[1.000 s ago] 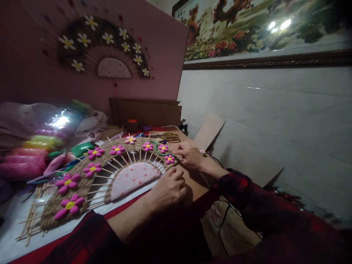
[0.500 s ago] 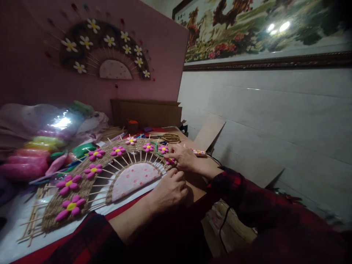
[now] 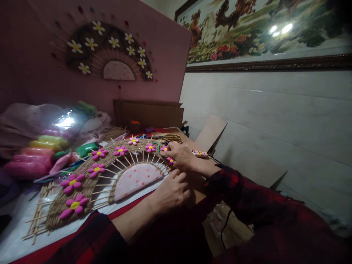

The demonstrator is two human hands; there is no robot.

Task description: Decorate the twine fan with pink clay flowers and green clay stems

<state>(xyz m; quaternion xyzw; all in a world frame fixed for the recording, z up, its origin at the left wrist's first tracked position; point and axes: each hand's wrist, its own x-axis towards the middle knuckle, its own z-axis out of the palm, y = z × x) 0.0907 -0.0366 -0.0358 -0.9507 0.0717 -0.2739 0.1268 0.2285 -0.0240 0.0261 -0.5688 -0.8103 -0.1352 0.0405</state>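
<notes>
A fan-shaped craft piece of woven twine and thin sticks lies on the table, with several pink clay flowers on it and a pink half-disc at its middle. My left hand rests curled by the fan's lower right end, beside the half-disc. My right hand sits over the fan's right tip, fingers bent and pressed at the pink flowers there. A green strand shows just left of its fingers; whether it is gripped stays unclear.
Packets of coloured clay are heaped at the left. Scissors and a cardboard box lie behind the fan. A finished fan hangs on the pink board. A cardboard sheet leans on the white wall.
My right hand has slid left, further over the fan's right tip, and now covers more of the green strand. My left hand has barely moved.
</notes>
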